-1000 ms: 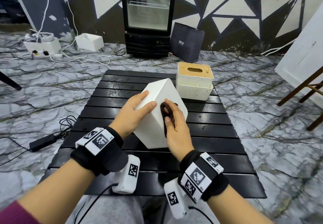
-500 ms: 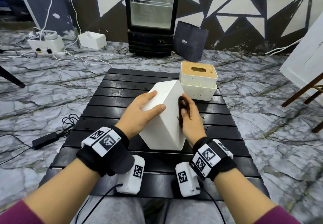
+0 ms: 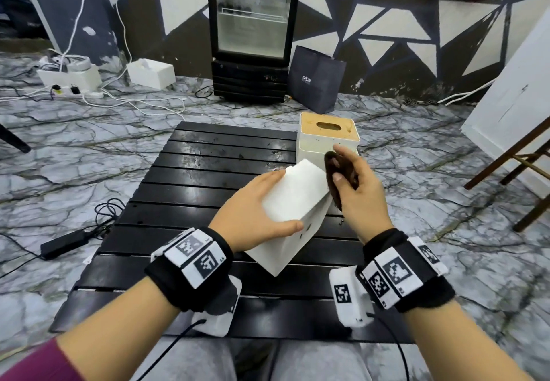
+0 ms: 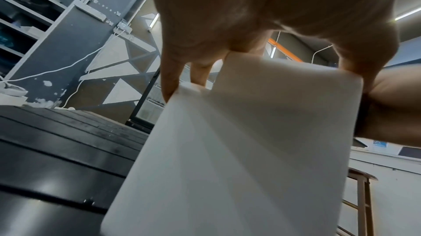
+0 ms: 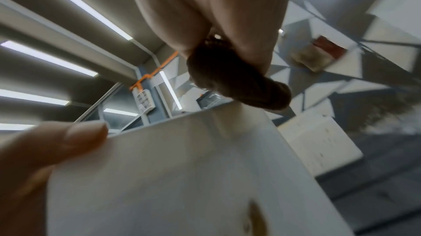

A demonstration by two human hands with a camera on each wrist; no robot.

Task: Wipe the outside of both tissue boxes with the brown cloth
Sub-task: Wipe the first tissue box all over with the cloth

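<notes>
Brown cloth, pinched in right hand, touches tilted tissue box.

Legible text — one item only: the dark paper bag standing on the floor beside the glass-door fridge carries white lettering reading roughly "ONE" — the remaining characters and the smaller line beneath are too small to resolve.

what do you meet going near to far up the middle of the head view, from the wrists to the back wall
left hand → tilted white tissue box → brown cloth in the right hand → wooden-lidded tissue box → dark paper bag → glass-door fridge
</notes>
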